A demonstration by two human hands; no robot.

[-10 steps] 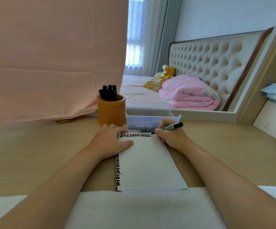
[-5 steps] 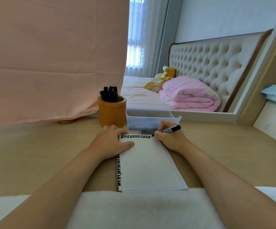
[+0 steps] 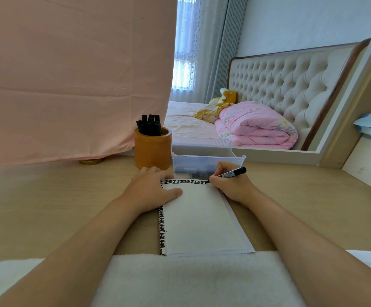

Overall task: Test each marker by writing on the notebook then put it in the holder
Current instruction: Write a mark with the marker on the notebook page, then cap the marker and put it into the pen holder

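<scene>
Marker [image 3: 230, 173]: pinched in right hand [image 3: 232, 187], tip at far-right corner of notebook [image 3: 200, 220], barrel slanting right; left hand [image 3: 152, 189] flat on far-left corner; holder [image 3: 153, 150] just beyond it, leftward of marker, nearer left hand.

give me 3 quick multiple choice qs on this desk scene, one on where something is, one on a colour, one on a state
1. Where does the holder stand relative to the clear tray? A left of it; B right of it; C inside it.
2. The folded quilt is: A blue; B pink; C green.
3. The right hand is: A lying flat; B pinching the marker, tip at the notebook top edge; C reaching into the holder.
Answers: A, the holder sits by the tray's left end; B, the quilt is plainly pink; B, the marker tip meets the top row of marks.
</scene>
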